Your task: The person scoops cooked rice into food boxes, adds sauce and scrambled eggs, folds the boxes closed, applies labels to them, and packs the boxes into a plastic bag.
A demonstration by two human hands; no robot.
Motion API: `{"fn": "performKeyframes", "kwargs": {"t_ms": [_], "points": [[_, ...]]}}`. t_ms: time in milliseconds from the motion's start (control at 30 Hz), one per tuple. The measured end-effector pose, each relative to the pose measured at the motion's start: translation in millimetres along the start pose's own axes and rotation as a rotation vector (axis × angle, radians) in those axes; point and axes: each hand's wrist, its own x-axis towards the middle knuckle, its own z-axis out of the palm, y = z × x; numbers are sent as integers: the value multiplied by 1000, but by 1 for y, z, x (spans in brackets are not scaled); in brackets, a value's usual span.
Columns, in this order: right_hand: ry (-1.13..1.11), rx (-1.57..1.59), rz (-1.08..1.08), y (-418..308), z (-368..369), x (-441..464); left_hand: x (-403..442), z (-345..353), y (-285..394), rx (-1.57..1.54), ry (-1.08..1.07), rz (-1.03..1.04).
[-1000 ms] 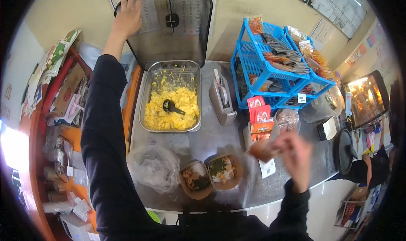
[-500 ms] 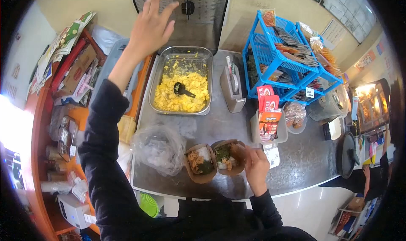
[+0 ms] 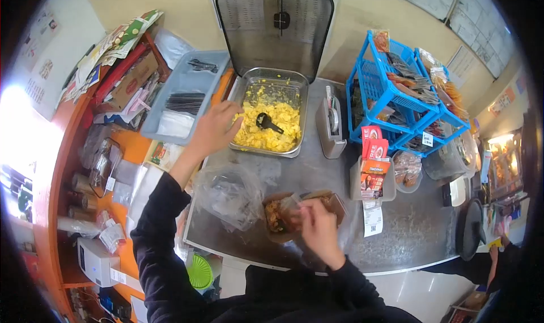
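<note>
My right hand (image 3: 318, 226) is closed in a pinch on a small clear plastic packet (image 3: 291, 205), blurred by motion. It is over two brown paper food boxes: the left box (image 3: 273, 235) holds browned pieces of food, and the right box (image 3: 340, 209) is partly hidden behind my hand. My left hand (image 3: 214, 131), empty with fingers apart, hovers by the left edge of a metal tray (image 3: 294, 151). Yellow chopped food (image 3: 269, 110) fills much of that tray, with a black scoop (image 3: 269, 123) lying on it.
Crumpled clear plastic bags (image 3: 229, 198) lie left of the boxes. A dark transparent lid (image 3: 255, 34) stands raised behind the tray. Blue racks (image 3: 371, 110) of packets and a red card holder (image 3: 374, 178) stand right. A blue-grey bin (image 3: 187, 85) holds black cutlery. Another person's arm (image 3: 494, 263) shows far right.
My left hand has come down from near the raised lid to the tray's left side. My right hand has moved left across the boxes, and a clear packet now shows in it.
</note>
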Motion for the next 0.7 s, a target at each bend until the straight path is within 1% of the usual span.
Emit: {"fn": "performKeyframes", "kwargs": {"t_ms": [100,200,233,300,367,433,467,533,633,667,700], "points": [[-199,-278,-144,4,31,-6,-16,14,-20,-86,-49,-74],[-184,-339,-475,11,45,32,-31,38,-48,-182,-96,-178],[-129,-327,-471,-1,45,64,-37,45,-56,-218,-108,-221],[-43,-527,-429,-6,55,139,-45,60,-72,-228,-90,-348],[52,-709,-446,24,80,216,-50,75,-85,-222,-52,-440],[17,-1042,-382,43,100,261,-63,93,-96,-206,0,-508],[-2,-1208,-342,46,106,277,-71,105,-104,-171,2,-501],[-59,-1219,-309,52,116,292,-82,120,-113,-110,-3,-498],[-104,-1185,-303,52,121,305,-79,124,-107,-704,-117,-893],[-107,-1163,-310,50,123,310,-78,126,-104,-769,-67,-921],[-104,-969,-271,46,129,318,-78,129,-102,-832,-17,-947]]}}
